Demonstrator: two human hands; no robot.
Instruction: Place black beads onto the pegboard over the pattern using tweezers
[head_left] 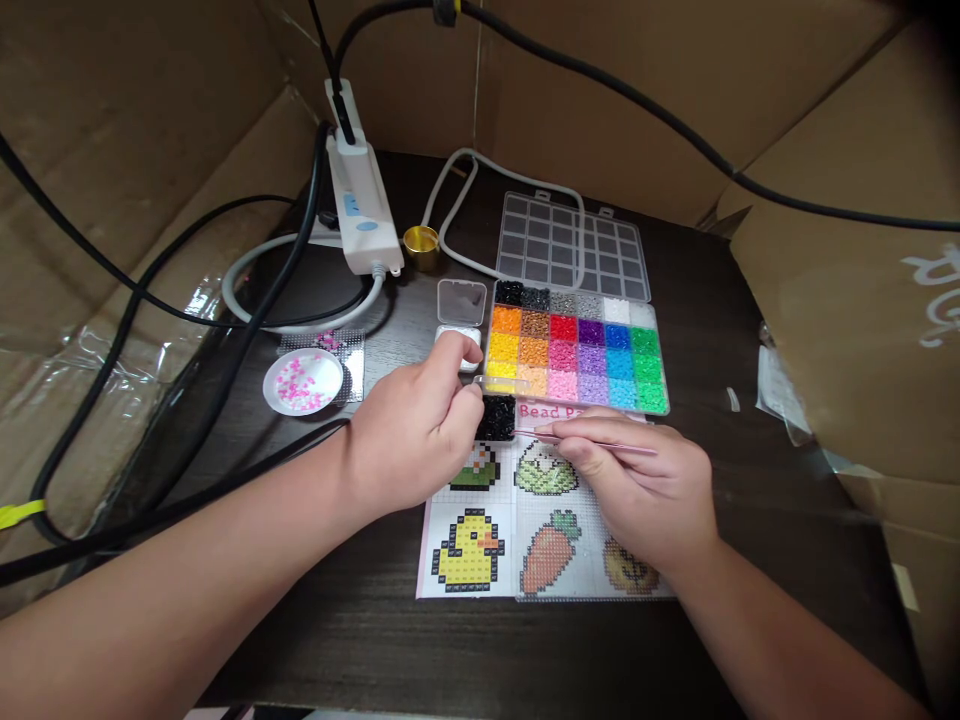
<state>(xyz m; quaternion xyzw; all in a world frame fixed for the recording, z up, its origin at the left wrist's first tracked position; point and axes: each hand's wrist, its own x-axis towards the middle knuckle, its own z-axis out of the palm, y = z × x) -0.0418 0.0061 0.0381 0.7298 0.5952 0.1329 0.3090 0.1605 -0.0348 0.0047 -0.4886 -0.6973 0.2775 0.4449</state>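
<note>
My left hand is closed at the near-left corner of a bead box, by a small box of black beads; its fingers seem to pinch a clear edge, but what they hold is hard to make out. My right hand is closed on pink tweezers, whose tips point left toward the black beads. Under both lies a pattern sheet with a yellow duck, a carrot and other pictures. A clear pegboard covers its right part.
A white dish of pink and white beads rests on a clear pegboard at the left. Behind are a power strip, a gold cup, the box's open lid and cables. Cardboard walls surround the table.
</note>
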